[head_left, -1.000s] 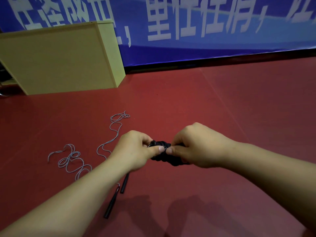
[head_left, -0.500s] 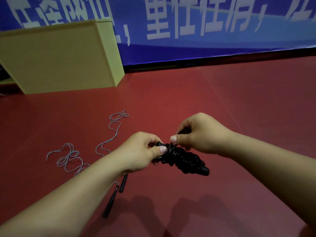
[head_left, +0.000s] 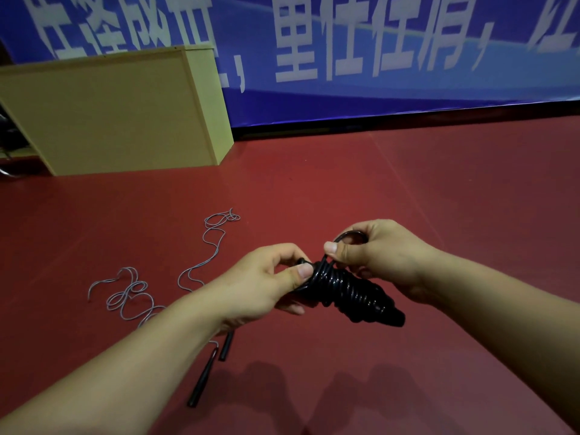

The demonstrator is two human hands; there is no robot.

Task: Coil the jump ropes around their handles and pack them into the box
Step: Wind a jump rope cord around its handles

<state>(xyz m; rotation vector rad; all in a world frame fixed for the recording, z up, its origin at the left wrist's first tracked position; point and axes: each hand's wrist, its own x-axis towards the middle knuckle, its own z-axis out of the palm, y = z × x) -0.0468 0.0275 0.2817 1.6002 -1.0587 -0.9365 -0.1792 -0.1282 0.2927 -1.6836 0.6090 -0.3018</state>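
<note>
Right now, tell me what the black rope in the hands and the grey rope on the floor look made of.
Black rope: likely glossy plastic or rubber; its coils show bright highlights. Grey rope: thin, matte cord, maybe coated wire or string; too fine to tell.

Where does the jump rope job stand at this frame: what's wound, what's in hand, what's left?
Mostly wound: the black jump rope is coiled around its handles. In hand: the left hand grips the bundle while the right hand pinches the last loop. Left: the grey jump rope lies uncoiled on the red floor; nothing is visibly packed in the box.

Right hand (head_left: 379, 259) has lifted a loop off the black rope bundle (head_left: 351, 293).
</note>
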